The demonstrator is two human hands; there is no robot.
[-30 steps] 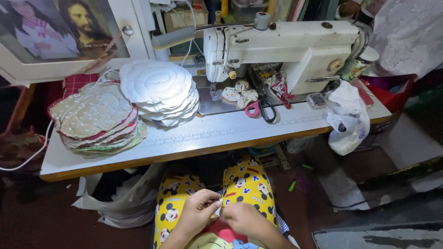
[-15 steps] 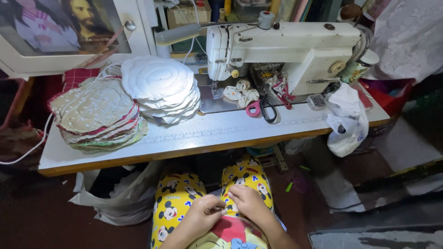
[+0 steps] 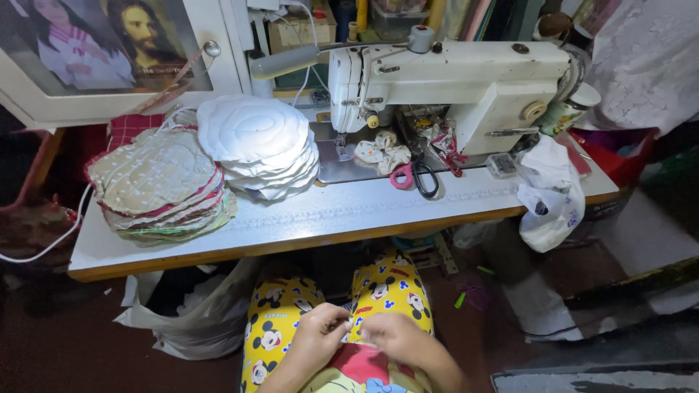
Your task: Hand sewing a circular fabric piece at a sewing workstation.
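Both hands, left hand point(image 3: 319, 336) and right hand point(image 3: 397, 340), fingers pinched on red fabric piece point(image 3: 362, 362) in lap; stacked quilted rounds point(image 3: 251, 138) finished on counter point(image 3: 349, 215).

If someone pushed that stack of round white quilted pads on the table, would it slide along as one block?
Probably not. The stack of round white quilted pads already sits fanned and uneven, so the layers would likely shear apart. Each pad looks soft and light, apt to flop when lifted.
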